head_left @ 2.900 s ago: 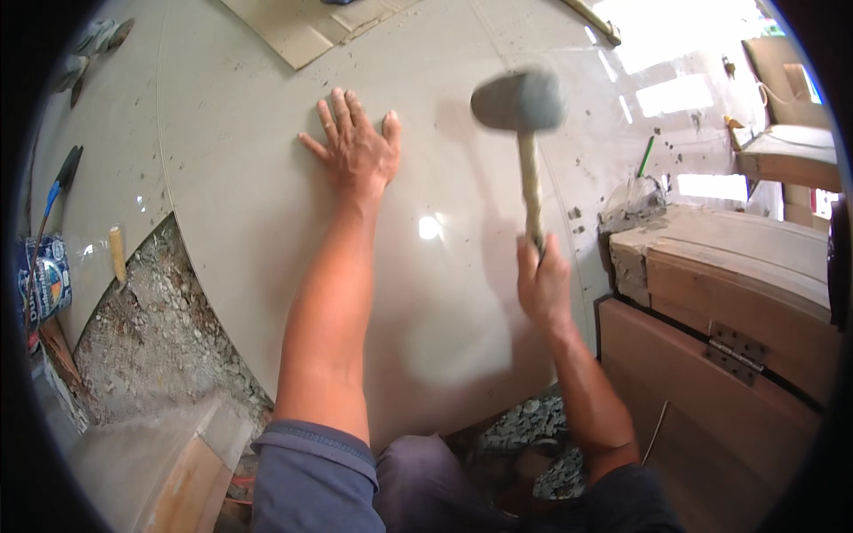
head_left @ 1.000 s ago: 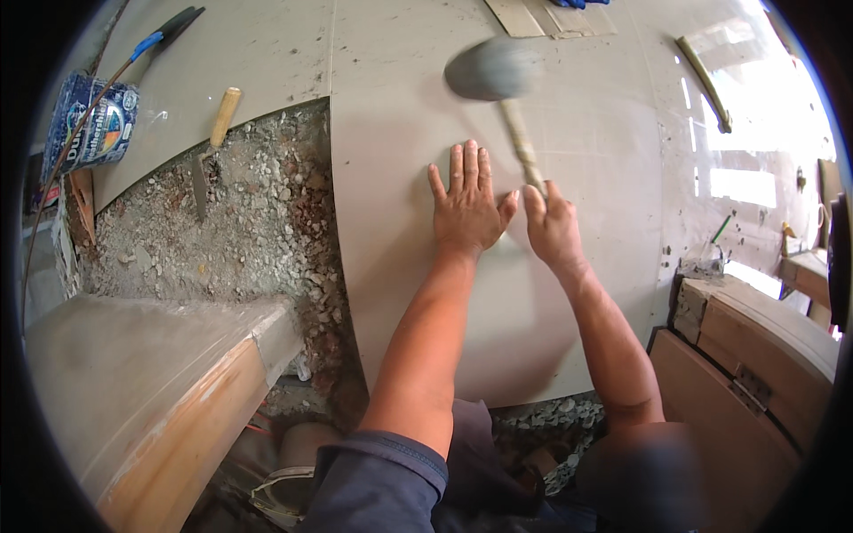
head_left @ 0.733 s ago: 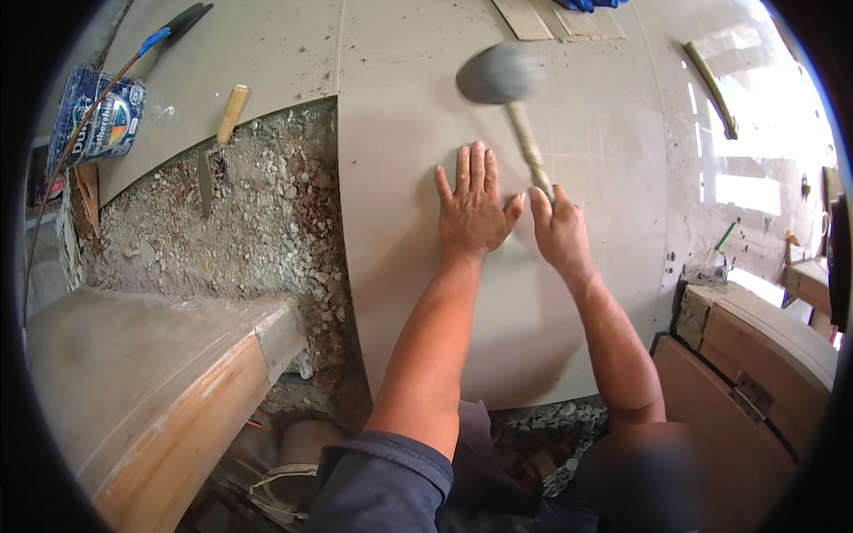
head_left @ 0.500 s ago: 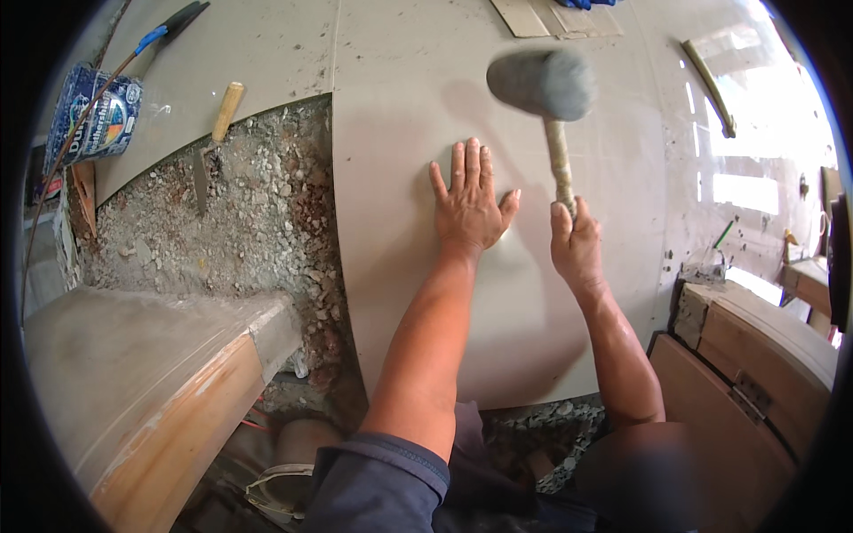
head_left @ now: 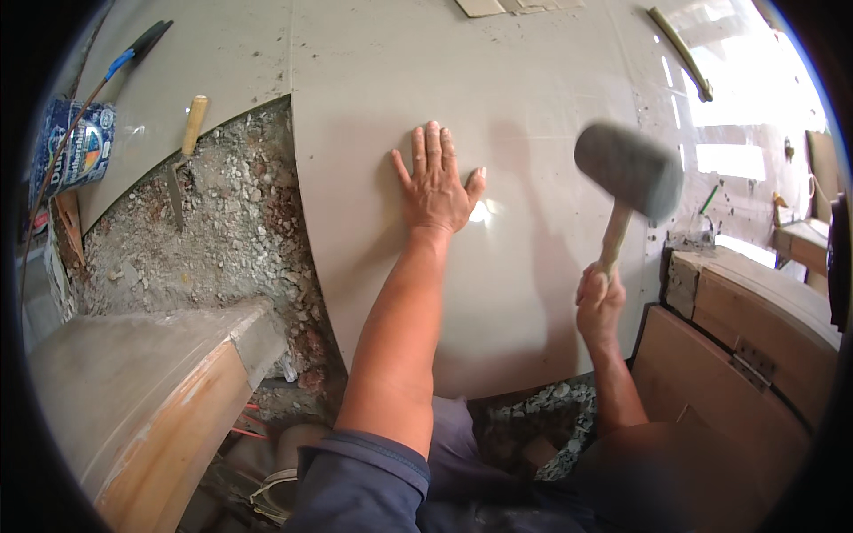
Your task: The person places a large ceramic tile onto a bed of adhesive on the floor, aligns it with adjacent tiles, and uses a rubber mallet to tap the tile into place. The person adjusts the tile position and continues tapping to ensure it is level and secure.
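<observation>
My left hand [head_left: 434, 186] lies flat with spread fingers on a large glossy beige tile [head_left: 462, 311]. My right hand [head_left: 600, 298] grips the wrapped handle of a dark grey rubber mallet [head_left: 626, 169], whose head is held above the tile's right part, slightly blurred, with a shadow on the tile beside it. Left of the tile is an uncovered bed of rubble and grit [head_left: 222, 231], where a trowel with a wooden handle [head_left: 194, 124] rests at the edge of the neighbouring tiling.
A blue bucket [head_left: 75, 151] and long blue-gripped tool [head_left: 120, 62] are far left, above a concrete-and-wood ledge [head_left: 142, 373]. A hinged wooden frame [head_left: 737, 302] borders the right. Cardboard [head_left: 506, 7], a wooden stick [head_left: 680, 53] and a thin green stick [head_left: 709, 200] lie farther off.
The mallet and my right hand have swung right and lower in the picture since half a second ago. My left hand stays flat on the tile. The view has shifted slightly.
</observation>
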The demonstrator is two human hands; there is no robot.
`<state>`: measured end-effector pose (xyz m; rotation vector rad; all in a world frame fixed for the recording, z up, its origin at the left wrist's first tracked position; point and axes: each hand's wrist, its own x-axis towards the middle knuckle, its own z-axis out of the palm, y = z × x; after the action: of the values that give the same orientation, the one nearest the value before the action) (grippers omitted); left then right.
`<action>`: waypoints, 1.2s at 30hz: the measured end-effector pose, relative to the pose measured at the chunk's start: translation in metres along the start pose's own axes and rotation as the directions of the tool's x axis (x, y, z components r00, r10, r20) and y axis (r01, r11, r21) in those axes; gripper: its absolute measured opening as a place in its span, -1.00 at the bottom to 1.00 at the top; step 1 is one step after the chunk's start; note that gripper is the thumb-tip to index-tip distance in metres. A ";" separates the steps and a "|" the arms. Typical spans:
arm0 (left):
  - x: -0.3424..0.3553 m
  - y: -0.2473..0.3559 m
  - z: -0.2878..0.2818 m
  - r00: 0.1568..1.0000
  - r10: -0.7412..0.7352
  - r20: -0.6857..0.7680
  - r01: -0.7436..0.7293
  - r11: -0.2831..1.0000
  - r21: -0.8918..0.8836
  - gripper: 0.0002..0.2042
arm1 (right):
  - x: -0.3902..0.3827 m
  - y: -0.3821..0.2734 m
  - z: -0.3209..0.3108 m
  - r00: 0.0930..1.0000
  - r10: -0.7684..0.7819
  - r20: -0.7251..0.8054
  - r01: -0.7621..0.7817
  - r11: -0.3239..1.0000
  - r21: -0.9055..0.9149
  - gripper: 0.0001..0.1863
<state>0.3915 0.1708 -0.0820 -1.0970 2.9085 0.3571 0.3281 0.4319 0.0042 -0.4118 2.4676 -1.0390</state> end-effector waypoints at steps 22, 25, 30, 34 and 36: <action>-0.002 0.001 -0.001 0.993 0.045 -0.113 -0.045 0.999 0.007 -0.20 | 0.041 -0.024 -0.002 0.994 0.111 -0.026 -0.114 0.981 -0.156 -0.59; 0.001 0.000 0.001 0.996 0.034 -0.083 -0.030 0.998 0.057 -0.20 | -0.016 -0.013 -0.008 0.981 0.186 0.063 -0.177 0.976 -0.130 -0.65; 0.000 -0.003 0.012 0.976 0.065 -0.209 -0.056 0.997 0.048 -0.21 | -0.068 0.026 0.006 0.987 0.147 0.056 -0.131 0.965 -0.225 -0.63; 0.004 0.000 0.014 0.992 0.003 -0.122 0.010 0.994 0.106 -0.22 | -0.063 0.039 0.016 0.967 0.241 0.080 -0.203 0.924 -0.324 -0.55; 0.002 0.000 0.009 0.996 0.027 -0.085 -0.023 0.998 0.053 -0.20 | -0.058 0.042 0.021 0.972 0.230 0.049 -0.204 0.928 -0.313 -0.54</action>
<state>0.3893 0.1709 -0.0909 -1.0959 2.9897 0.2397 0.3838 0.4722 -0.0243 -0.2602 2.5314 -0.5385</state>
